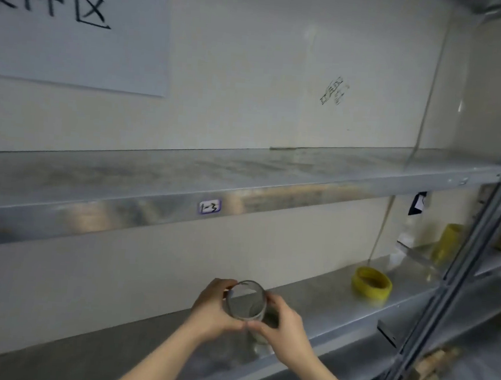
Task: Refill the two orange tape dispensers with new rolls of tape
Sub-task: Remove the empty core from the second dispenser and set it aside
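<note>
Both my hands hold one roll of clear tape [245,302] just above the lower metal shelf [323,309]. My left hand [213,307] curls round its left side, thumb underneath. My right hand [283,327] grips its right side, and the two thumbs meet below the roll. The roll's open core faces me. No orange tape dispenser is in view.
A yellow tape roll [371,282] lies on the same shelf to the right, and a taller yellow roll [447,244] stands further right. The upper shelf [244,171] carries a label [209,207]. A paper sign [76,26] hangs on the wall. Grey shelf uprights [472,252] run down the right side.
</note>
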`<act>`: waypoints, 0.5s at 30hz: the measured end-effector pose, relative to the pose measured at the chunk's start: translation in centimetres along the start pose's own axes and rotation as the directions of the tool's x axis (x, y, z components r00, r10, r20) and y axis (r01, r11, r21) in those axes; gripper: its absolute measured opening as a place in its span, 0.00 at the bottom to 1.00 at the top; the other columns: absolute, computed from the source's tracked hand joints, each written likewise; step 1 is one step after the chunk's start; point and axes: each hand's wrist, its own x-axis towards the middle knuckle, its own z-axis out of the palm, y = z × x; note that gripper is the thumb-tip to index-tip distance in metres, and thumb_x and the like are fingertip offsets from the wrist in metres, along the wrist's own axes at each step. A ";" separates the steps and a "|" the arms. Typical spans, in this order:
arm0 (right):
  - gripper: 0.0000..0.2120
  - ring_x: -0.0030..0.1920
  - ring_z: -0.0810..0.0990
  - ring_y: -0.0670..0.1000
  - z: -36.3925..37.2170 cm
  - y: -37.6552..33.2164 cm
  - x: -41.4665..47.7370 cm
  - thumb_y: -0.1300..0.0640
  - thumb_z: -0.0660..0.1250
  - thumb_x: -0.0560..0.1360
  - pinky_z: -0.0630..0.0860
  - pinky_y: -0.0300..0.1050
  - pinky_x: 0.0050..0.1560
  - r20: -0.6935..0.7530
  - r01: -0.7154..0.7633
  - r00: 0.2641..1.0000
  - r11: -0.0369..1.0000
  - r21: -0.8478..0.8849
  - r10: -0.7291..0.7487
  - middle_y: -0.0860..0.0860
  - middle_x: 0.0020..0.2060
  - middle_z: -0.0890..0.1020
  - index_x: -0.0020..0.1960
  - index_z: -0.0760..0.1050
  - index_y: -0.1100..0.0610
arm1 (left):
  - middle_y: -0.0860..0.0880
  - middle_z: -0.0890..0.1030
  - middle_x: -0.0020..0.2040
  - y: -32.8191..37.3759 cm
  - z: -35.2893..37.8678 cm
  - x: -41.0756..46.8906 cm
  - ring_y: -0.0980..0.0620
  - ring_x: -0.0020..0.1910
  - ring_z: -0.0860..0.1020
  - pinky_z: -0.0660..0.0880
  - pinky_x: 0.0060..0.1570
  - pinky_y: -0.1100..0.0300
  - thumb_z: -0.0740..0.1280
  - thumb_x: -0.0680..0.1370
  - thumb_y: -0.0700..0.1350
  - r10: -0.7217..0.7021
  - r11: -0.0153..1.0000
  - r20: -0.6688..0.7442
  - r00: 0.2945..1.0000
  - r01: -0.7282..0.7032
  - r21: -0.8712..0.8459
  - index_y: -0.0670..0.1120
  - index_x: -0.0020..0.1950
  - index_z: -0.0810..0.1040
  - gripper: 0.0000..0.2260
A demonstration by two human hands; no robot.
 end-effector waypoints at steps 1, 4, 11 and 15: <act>0.40 0.63 0.75 0.49 -1.2 0.7 1.0 0.34 0.72 0.58 0.72 0.48 0.64 -0.005 -0.014 1.000 1.000 -0.007 0.013 0.47 0.60 0.79 0.66 0.69 0.49 | 0.56 0.75 0.54 0.6 1.0 1.7 0.56 0.56 0.78 0.76 0.57 0.61 0.78 0.51 0.62 -0.004 1.000 0.006 1.000 0.004 -0.011 0.57 0.57 0.74 0.36; 0.43 0.66 0.73 0.50 -5.4 3.5 3.5 0.35 0.73 0.60 0.69 0.44 0.66 -0.054 -0.048 0.997 0.999 -0.020 0.047 0.48 0.63 0.76 0.69 0.66 0.53 | 0.55 0.75 0.58 3.0 4.7 6.6 0.57 0.57 0.77 0.77 0.59 0.60 0.83 0.56 0.56 0.002 1.000 0.081 0.997 0.000 -0.028 0.52 0.62 0.74 0.37; 0.37 0.65 0.74 0.46 -13.3 10.7 7.6 0.36 0.74 0.61 0.70 0.40 0.64 -0.016 -0.094 0.996 0.990 -0.102 0.093 0.46 0.62 0.77 0.66 0.67 0.47 | 0.54 0.78 0.54 5.8 13.9 14.1 0.55 0.52 0.80 0.80 0.54 0.55 0.78 0.46 0.66 -0.029 0.999 0.129 0.991 0.031 -0.014 0.53 0.53 0.77 0.39; 0.42 0.61 0.77 0.45 -15.4 14.6 10.1 0.25 0.68 0.52 0.72 0.41 0.62 0.069 -0.034 0.996 0.985 -0.171 0.047 0.44 0.59 0.80 0.61 0.69 0.43 | 0.54 0.78 0.50 4.5 18.4 15.8 0.56 0.47 0.80 0.78 0.46 0.59 0.78 0.46 0.66 -0.137 0.990 0.095 0.986 0.135 0.028 0.59 0.46 0.75 0.33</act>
